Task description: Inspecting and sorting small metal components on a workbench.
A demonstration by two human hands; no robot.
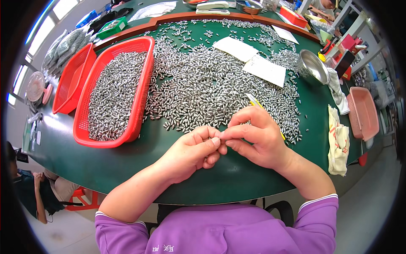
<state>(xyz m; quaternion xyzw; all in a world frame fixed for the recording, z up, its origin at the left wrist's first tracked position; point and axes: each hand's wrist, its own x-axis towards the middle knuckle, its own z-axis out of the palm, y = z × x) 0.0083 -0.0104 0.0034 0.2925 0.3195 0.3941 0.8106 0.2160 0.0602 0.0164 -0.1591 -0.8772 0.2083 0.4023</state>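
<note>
My left hand (195,149) and my right hand (259,136) meet above the near part of the table, fingertips touching. Both are closed in a pinch; whatever small thing may be between the fingers is hidden. A slim yellow tool (255,101) with a pale tip shows above and below my right hand, partly covered by it; I cannot tell whether it is held or lying on the pile. Just beyond my hands spreads a broad heap of small silvery metal pieces (198,80), oblong in shape. More of them fill a red plastic basket (146,80) on the left.
Two white papers (237,48) (265,71) lie on the heap. A metal bowl (314,67) tilts at its right, near a cream cloth (338,142) and pink basket (363,113). Another red basket (69,86) stands far left. A wooden strip (186,17) borders the green table (169,192). Someone sits lower left.
</note>
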